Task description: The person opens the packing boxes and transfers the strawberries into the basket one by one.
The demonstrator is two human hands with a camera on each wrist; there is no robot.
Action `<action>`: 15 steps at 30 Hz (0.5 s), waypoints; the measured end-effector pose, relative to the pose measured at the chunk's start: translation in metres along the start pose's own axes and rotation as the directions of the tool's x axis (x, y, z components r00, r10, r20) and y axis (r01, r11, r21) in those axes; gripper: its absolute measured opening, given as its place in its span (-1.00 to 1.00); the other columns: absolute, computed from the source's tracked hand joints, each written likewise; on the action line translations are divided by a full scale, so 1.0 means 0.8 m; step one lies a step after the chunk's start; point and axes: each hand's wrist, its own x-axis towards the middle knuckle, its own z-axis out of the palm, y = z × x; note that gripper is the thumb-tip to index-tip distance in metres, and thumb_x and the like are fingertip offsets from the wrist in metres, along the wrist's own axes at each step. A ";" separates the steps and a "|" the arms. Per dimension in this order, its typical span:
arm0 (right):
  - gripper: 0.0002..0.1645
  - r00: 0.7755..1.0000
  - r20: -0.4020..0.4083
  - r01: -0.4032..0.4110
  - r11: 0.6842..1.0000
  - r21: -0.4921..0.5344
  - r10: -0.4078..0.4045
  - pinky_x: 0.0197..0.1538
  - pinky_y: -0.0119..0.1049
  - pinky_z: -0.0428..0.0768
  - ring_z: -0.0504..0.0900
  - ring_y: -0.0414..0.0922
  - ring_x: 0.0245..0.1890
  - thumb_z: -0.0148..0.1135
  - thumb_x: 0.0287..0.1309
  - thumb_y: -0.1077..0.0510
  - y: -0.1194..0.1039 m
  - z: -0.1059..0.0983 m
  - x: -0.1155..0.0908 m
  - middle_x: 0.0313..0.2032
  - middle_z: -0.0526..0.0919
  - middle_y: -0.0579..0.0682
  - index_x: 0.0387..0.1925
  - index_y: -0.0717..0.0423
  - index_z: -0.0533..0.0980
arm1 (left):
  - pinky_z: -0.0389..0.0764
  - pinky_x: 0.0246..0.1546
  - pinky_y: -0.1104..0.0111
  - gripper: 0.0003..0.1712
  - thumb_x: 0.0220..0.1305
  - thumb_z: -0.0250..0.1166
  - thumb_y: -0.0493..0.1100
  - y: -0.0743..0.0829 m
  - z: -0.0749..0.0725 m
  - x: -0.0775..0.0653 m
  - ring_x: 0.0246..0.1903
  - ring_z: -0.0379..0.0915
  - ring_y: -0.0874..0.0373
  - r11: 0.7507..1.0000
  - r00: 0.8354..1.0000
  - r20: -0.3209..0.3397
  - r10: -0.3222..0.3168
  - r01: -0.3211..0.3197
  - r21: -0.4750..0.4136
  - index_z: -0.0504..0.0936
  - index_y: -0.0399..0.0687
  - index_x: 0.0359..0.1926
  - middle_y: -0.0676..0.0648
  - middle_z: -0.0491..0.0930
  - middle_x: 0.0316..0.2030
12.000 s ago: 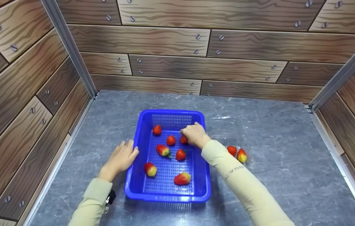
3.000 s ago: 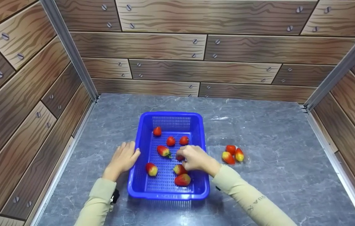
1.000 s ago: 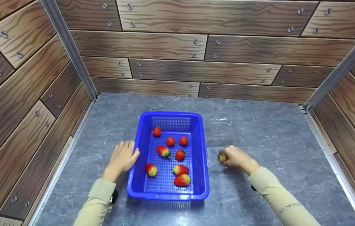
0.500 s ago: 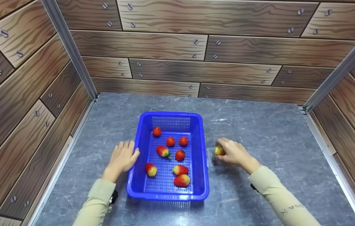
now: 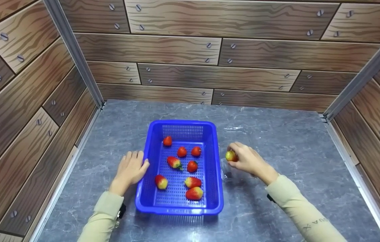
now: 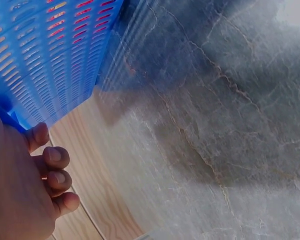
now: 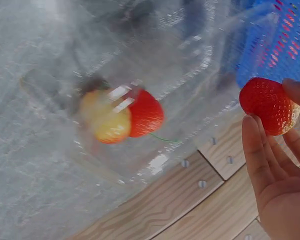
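Observation:
My right hand (image 5: 249, 159) pinches a red and yellow strawberry (image 5: 230, 156) between thumb and fingertips, just right of the blue basket (image 5: 219, 188). The right wrist view shows this strawberry (image 7: 267, 105) red side out. Below the hand lies a clear plastic container (image 7: 157, 161) holding a yellowish strawberry (image 7: 110, 117) and a red strawberry (image 7: 147, 114); the hand covers both in the head view. My left hand (image 5: 131, 169) grips the basket's left rim, thumb over the edge, its fingers (image 6: 55, 157) outside the slotted wall.
Several strawberries lie spread on the basket floor, among them one with a green stalk (image 5: 174, 162) and a touching pair near the front, including a red and yellow strawberry (image 5: 194, 193). A grey marbled tabletop (image 5: 277, 134) runs to wood-patterned walls (image 5: 176, 50) on three sides.
One more strawberry has come into the basket since twelve seconds ago. My right hand left the basket, took a strawberry from the container and raised it leftward. The left hand stayed at the rim.

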 end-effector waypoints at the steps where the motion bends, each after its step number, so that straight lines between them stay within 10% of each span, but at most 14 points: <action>1: -0.57 1.000 -0.011 0.003 1.000 0.000 -0.003 -0.29 -0.13 0.59 0.54 -0.08 -0.36 0.52 -0.13 0.18 -0.003 -0.002 0.003 -0.29 0.55 -0.02 -0.18 0.14 0.52 | 0.40 -0.14 -0.07 -0.66 0.37 0.06 -0.05 0.000 -0.001 0.000 -0.19 0.39 -0.28 1.000 1.000 -0.004 0.001 -0.001 0.001 0.48 -0.31 -0.19 -0.31 0.53 -0.24; 15: -0.56 0.992 -0.113 0.067 0.990 0.122 -0.054 -0.30 -0.25 0.63 0.60 -0.09 -0.34 0.53 -0.08 0.19 -0.065 0.003 0.037 -0.28 0.55 -0.01 -0.16 0.13 0.50 | 0.38 -0.12 -0.05 -0.65 0.39 0.04 -0.03 0.000 -0.001 0.001 -0.20 0.37 -0.25 1.000 1.000 0.020 -0.010 0.010 0.007 0.45 -0.29 -0.19 -0.30 0.50 -0.24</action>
